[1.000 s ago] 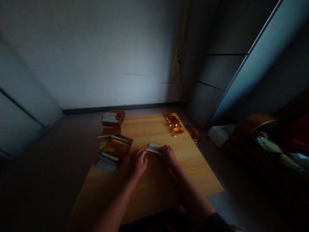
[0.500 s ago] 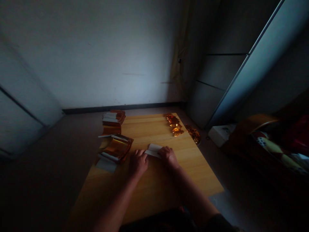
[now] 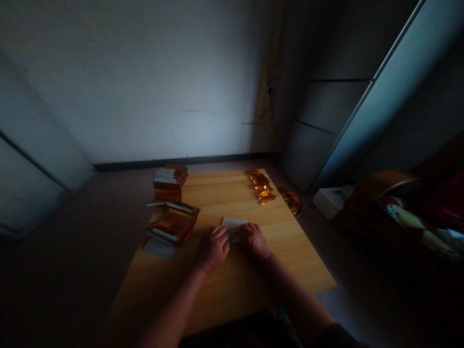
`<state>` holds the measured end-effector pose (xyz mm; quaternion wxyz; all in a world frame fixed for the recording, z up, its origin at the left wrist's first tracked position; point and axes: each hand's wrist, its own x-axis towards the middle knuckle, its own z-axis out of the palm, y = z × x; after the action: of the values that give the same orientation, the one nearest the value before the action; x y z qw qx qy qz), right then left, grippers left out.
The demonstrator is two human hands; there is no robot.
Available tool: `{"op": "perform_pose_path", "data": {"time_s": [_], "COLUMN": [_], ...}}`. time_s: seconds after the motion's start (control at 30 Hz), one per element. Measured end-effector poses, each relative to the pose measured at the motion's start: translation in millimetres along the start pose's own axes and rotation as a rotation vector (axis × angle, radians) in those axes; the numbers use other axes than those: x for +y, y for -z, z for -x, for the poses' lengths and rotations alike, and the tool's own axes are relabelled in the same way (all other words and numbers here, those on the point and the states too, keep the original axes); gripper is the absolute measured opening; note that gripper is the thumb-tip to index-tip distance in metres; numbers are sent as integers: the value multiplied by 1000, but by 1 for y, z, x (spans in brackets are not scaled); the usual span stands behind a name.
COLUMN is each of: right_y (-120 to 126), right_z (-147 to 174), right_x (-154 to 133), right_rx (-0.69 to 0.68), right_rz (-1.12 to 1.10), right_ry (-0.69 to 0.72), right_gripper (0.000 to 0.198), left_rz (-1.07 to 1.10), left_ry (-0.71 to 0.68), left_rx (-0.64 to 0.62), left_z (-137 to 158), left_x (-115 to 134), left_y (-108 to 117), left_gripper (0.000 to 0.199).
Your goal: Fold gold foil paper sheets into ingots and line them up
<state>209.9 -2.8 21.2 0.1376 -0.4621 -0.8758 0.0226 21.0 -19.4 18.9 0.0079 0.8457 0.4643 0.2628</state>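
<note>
Both hands are at a small sheet of white paper (image 3: 232,222) on the wooden table (image 3: 290,251). My left hand (image 3: 213,246) has its fingers curled together on the sheet's left edge. On the right part of the paper, my right hand (image 3: 254,240) is closed with bent fingers. The sheet's lower part is partly covered by the hands, and the fingertips are hard to make out in the dim light. Left of my left hand lies a stack of gold foil sheets (image 3: 176,220) with pale backs. One flat grey-white sheet (image 3: 159,248) sticks out beneath it.
A second foil stack (image 3: 170,176) lies at the far left of the table. Folded shiny gold foil pieces (image 3: 266,195) form a row at the far right. More gold pieces (image 3: 290,200) are heaped beyond the right edge. A white box (image 3: 329,202) stands on the floor.
My left hand has moved right, closer to my right hand and further over the paper. The sheet has shifted slightly, and more of its lower part is covered.
</note>
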Motion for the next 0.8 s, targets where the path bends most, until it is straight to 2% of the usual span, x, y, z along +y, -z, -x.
{"op": "perform_pose_path", "data": {"time_s": [0.1,0.3,0.53,0.8], "right_y": [0,1,1,1], "right_z": [7,25,28,28], "right_x": [4,18,18,17], "right_rx": [22,105,125,135], "right_rz": [1,-27,-37,-51], "right_ry": [27,48,32,27], "right_gripper": [17,24,30,27], "left_rz": [-21,-50,-49,-11], "left_ry": [12,10,-8,22], "left_rx": [-36,-38,-29,78], "left_z": [0,2,3,5], "left_x": [1,0,-1,-6], "left_y": [0,-2,-1,-4], "left_gripper": [23,27,24,21]}}
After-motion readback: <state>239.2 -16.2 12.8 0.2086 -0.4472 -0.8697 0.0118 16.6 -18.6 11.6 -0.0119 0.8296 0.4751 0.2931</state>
